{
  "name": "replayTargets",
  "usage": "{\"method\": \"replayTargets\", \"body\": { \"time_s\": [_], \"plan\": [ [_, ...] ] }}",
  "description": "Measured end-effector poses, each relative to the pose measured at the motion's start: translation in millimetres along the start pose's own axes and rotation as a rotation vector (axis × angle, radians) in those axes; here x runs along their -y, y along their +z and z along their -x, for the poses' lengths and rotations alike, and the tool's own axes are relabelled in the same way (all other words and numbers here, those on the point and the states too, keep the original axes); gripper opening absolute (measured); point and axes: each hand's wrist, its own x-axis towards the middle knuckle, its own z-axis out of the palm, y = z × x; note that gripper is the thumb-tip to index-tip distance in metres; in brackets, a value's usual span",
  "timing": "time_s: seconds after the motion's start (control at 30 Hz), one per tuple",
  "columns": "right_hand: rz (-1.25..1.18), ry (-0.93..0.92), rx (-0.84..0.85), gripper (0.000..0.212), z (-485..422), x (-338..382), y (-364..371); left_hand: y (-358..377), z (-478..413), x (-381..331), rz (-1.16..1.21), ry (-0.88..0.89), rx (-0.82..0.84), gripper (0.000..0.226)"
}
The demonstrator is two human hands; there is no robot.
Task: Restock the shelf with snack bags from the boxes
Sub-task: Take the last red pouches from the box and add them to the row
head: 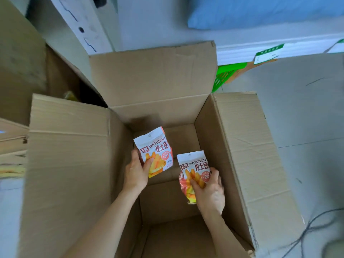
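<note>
inside the box, left grip clamped on upper snack bag, right grip clamped on lower bag

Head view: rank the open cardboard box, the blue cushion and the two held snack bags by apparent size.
1. Cardboard box, largest by far.
2. Blue cushion, though cut off by the frame.
3. Left-hand snack bag and right-hand snack bag: alike, not ranked.

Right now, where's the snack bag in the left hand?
Head view, centre: the left hand holds the snack bag inside the cardboard box, toward its far-left corner, left of the second bag in the right hand.
</note>
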Motion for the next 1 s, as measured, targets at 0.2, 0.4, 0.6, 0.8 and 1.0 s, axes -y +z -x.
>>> {"method": "replayTargets", "body": {
  "time_s": [0.2,0.4,0.6,0.8,1.0],
  "plan": [
    [-0.012,-0.044,-0.070,0.076,47,37,-58,-50,60,-23,-0.025,0.014,-0.029,0.042],
    [-0.039,-0.119,-0.091,0.077,89,66,-116,-100,114,-44,0.109,0.049,-0.003,0.033],
    [-0.121,-0.252,-0.098,0.077,130,91,-171,-152,182,-67,0.201,0.042,-0.017,0.041],
    [-0.205,-0.356,0.025,0.073,184,121,-219,-212,270,-90,0.295,0.030,-0.127,0.048],
    [-0.255,-0.474,0.128,0.065,266,161,-253,-280,356,-83,0.369,-0.035,-0.248,0.045]
  ]
}}
